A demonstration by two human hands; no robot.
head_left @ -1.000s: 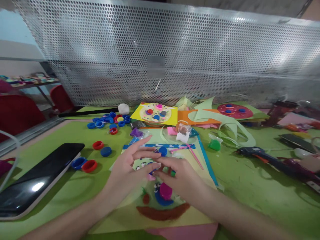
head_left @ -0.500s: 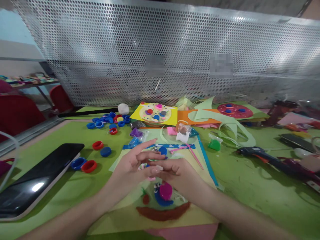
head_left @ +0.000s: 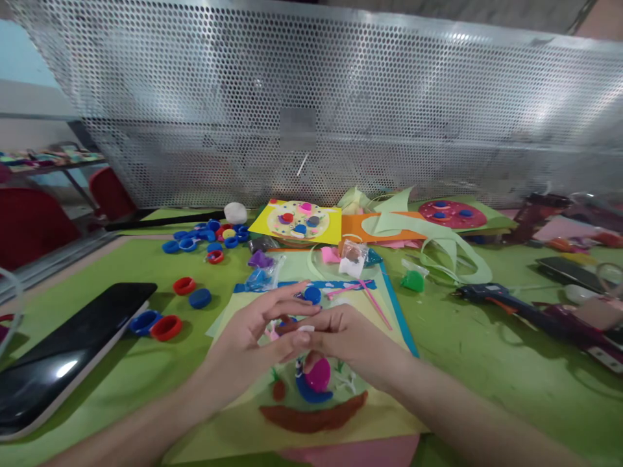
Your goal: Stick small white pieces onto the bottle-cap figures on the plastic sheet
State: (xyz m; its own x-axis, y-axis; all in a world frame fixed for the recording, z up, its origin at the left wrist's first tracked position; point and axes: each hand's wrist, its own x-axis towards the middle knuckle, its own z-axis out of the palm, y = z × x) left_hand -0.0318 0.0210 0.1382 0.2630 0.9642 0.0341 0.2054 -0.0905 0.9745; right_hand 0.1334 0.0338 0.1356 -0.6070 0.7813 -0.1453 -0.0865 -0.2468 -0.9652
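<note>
Both hands meet over a pale yellow sheet (head_left: pixel 219 425) decorated with a magenta cap (head_left: pixel 318 375), a blue curved shape and a brown strip (head_left: pixel 314 416). My left hand (head_left: pixel 265 324) has its thumb and fingers curved, their tips against the other hand. My right hand (head_left: pixel 335 334) is closed in a pinch, with a small white bit at the fingertips; what exactly it grips is too small to make out. Behind the fingers, a blue cap (head_left: pixel 312 295) lies on the sheet, and pink sticks (head_left: pixel 374 303) rest to the right.
A phone (head_left: pixel 73 350) lies at the left, near red and blue caps (head_left: pixel 166 328). Bagged clay (head_left: pixel 353 257) and a yellow card (head_left: pixel 263 224) are farther back. At the right are a green bag (head_left: pixel 413 279) and a glue gun (head_left: pixel 516 308). A perforated metal panel (head_left: pixel 341 97) stands behind.
The view has shifted slightly, so the table items appear a little farther left. My fingertips have drawn closer together, and my right hand's fingers are more tightly pinched.
</note>
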